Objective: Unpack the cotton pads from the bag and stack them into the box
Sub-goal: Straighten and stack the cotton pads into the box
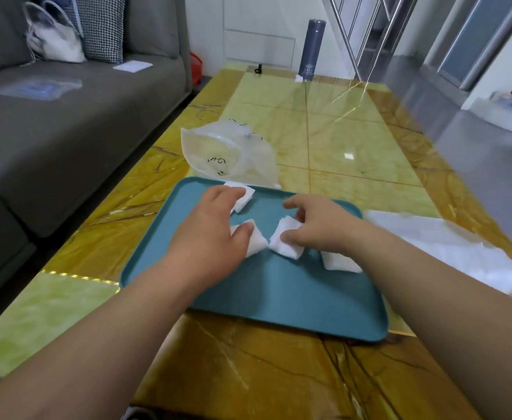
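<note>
A teal tray [279,298] lies on the table with several small stacks of white cotton pads on it. My left hand [212,237] rests flat over one stack [256,242], thumb on top, fingers reaching a farther stack [244,195]. My right hand [315,225] pinches another stack [285,241] between thumb and fingers. One more stack [339,262] sits under my right wrist. The clear plastic bag [230,153] lies crumpled just beyond the tray. No box is visible.
A white sheet of soft material [448,247] lies right of the tray. A dark flask [312,50] stands at the table's far end. A grey sofa [67,116] with a white handbag runs along the left.
</note>
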Demonstrator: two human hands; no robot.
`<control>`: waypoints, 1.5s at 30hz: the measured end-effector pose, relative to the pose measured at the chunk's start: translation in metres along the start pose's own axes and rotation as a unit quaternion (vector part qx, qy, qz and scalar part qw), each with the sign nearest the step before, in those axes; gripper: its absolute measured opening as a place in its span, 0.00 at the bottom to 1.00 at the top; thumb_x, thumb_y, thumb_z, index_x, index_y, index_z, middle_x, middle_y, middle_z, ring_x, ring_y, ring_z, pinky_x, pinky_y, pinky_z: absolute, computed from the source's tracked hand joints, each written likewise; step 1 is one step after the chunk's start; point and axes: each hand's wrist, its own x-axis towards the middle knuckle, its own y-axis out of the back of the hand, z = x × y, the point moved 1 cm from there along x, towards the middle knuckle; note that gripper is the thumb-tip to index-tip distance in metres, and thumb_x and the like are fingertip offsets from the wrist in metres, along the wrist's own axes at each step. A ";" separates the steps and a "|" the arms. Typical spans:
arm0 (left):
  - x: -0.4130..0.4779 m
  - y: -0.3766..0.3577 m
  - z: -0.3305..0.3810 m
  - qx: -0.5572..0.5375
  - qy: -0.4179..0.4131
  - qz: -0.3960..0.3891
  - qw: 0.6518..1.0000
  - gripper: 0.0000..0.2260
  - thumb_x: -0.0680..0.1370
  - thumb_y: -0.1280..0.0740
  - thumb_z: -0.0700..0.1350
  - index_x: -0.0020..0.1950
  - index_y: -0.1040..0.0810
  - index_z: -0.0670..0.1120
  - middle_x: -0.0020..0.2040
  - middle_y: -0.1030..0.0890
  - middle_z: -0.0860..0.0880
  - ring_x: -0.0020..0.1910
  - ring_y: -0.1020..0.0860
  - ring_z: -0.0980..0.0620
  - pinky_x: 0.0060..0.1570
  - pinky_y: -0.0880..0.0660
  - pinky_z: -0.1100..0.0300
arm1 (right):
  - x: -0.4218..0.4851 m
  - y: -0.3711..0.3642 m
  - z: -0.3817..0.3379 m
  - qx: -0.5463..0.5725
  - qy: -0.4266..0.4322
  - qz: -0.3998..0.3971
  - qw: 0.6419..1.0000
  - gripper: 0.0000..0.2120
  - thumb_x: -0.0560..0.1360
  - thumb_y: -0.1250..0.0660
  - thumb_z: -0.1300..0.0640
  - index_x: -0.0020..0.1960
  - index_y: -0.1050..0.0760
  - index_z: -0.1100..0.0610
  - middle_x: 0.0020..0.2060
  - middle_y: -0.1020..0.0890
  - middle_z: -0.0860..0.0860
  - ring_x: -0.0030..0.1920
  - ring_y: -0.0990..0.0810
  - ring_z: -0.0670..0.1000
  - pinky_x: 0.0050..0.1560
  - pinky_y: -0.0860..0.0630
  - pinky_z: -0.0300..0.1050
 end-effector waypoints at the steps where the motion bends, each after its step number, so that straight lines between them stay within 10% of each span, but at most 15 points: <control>1: 0.000 0.001 -0.002 0.004 0.009 -0.007 1.000 0.25 0.80 0.31 0.50 0.76 0.31 0.54 0.75 0.33 0.56 0.67 0.26 0.53 0.65 0.29 0.57 | 0.000 0.000 -0.001 -0.007 -0.012 -0.007 1.000 0.21 0.72 0.26 0.55 0.65 0.21 0.53 0.49 0.19 0.48 0.49 0.20 0.49 0.48 0.23 0.45; 5: -0.006 0.002 -0.003 0.016 0.032 -0.015 0.999 0.29 0.79 0.31 0.51 0.79 0.36 0.54 0.82 0.42 0.54 0.77 0.35 0.50 0.72 0.36 0.55 | -0.012 -0.003 -0.007 0.032 -0.007 0.012 0.999 0.07 0.70 0.24 0.55 0.47 0.19 0.54 0.43 0.17 0.50 0.44 0.19 0.50 0.45 0.21 0.48; 12: -0.018 0.012 0.014 -0.035 -0.022 0.097 0.994 0.24 0.81 0.32 0.46 0.77 0.31 0.50 0.79 0.36 0.51 0.76 0.35 0.49 0.73 0.33 0.49 | -0.057 0.000 -0.022 0.344 -0.001 0.099 0.934 0.10 0.76 0.26 0.63 0.56 0.20 0.55 0.51 0.15 0.57 0.46 0.16 0.52 0.43 0.16 0.48; 22: -0.037 0.013 0.044 -0.332 0.078 -0.018 0.940 0.11 0.84 0.36 0.45 0.65 0.21 0.53 0.44 0.15 0.51 0.37 0.17 0.55 0.32 0.25 0.58 | -0.093 -0.014 -0.028 0.589 -0.021 0.048 0.807 0.20 0.75 0.41 0.78 0.54 0.19 0.58 0.49 0.15 0.58 0.46 0.15 0.56 0.40 0.18 0.46; 29: -0.037 0.009 0.048 -0.314 0.031 -0.090 0.945 0.07 0.84 0.35 0.47 0.59 0.19 0.52 0.41 0.15 0.43 0.39 0.16 0.44 0.31 0.23 0.52 | -0.087 -0.020 -0.021 0.575 0.030 0.049 0.816 0.21 0.71 0.41 0.80 0.51 0.20 0.60 0.40 0.15 0.58 0.38 0.16 0.58 0.38 0.19 0.46; 45: -0.027 -0.007 0.047 -0.331 0.092 -0.057 0.938 0.06 0.83 0.35 0.41 0.53 0.18 0.43 0.35 0.15 0.49 0.32 0.16 0.53 0.28 0.22 0.58 | -0.080 -0.020 0.001 0.491 0.061 0.140 0.858 0.24 0.70 0.32 0.78 0.52 0.13 0.51 0.43 0.12 0.53 0.45 0.15 0.54 0.53 0.17 0.54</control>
